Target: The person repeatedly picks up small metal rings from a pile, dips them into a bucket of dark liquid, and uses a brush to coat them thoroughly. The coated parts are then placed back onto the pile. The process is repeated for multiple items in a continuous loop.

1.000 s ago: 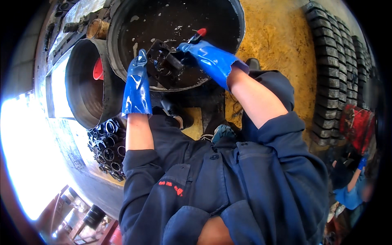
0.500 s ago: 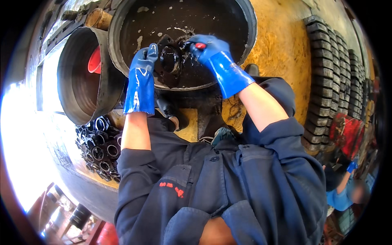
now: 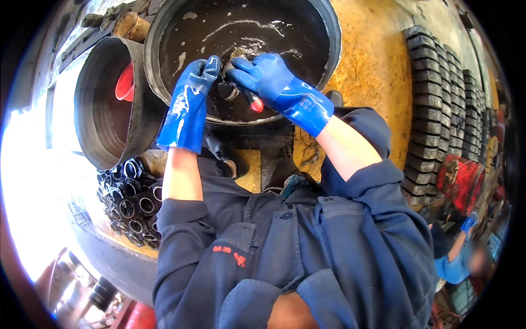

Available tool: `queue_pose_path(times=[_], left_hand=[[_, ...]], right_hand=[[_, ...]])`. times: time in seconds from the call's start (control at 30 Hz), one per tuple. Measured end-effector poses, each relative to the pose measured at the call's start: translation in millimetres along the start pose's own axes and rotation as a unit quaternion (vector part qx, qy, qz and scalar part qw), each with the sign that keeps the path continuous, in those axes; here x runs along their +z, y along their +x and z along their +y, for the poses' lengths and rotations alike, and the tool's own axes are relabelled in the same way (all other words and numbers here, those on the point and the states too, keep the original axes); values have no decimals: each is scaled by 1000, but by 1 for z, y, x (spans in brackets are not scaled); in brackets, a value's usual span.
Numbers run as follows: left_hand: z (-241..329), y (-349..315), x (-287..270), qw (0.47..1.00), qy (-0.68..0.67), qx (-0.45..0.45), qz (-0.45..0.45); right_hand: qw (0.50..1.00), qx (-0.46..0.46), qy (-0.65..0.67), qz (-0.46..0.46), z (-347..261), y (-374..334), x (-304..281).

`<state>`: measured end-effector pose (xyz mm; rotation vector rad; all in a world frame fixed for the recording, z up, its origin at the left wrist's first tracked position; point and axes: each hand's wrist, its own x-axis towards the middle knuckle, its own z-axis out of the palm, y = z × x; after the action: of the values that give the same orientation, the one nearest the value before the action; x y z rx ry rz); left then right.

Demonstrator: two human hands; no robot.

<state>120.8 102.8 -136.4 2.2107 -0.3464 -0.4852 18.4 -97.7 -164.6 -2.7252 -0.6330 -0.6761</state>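
A wide round metal tub [image 3: 336, 34] of dark, murky liquid stands in front of me, and both my hands work over its near side. My left hand [image 3: 197, 78], in a blue rubber glove, is closed on the edge of a dark, wet metal part [image 3: 228, 91] with a round opening. My right hand [image 3: 267, 74], gloved alike, grips a brush with a red-tipped handle [image 3: 256, 105]. Its bristle end sits against the part, near my left fingers. Most of the part is hidden behind the gloves.
Left of the tub a tilted metal drum [image 3: 83, 104] holds a red plastic vessel [image 3: 125, 83]. Below it lies a pile of black ring-ended metal parts [image 3: 131, 205]. Black ridged stacks [image 3: 427, 109] line the right side. Another person [image 3: 457, 263] is at the far lower right.
My right hand has turned and come left toward my left hand, so the brush's red end now points down toward me. The part has tilted and shows less of its face.
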Motion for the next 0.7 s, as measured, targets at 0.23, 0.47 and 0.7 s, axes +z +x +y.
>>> queue_pose_path(times=[0.23,0.47,0.7], left_hand=[[-2,11,5,998,19,-31,-46],[-10,5,5,1000,29,-7,3],[-20,13,11,998,52,6,24]], right_hand=[[824,476,227,-206,-12,14,-4],[639,554,474,-246,-8,7,-16],[388,651,651,-42,2,7,17]])
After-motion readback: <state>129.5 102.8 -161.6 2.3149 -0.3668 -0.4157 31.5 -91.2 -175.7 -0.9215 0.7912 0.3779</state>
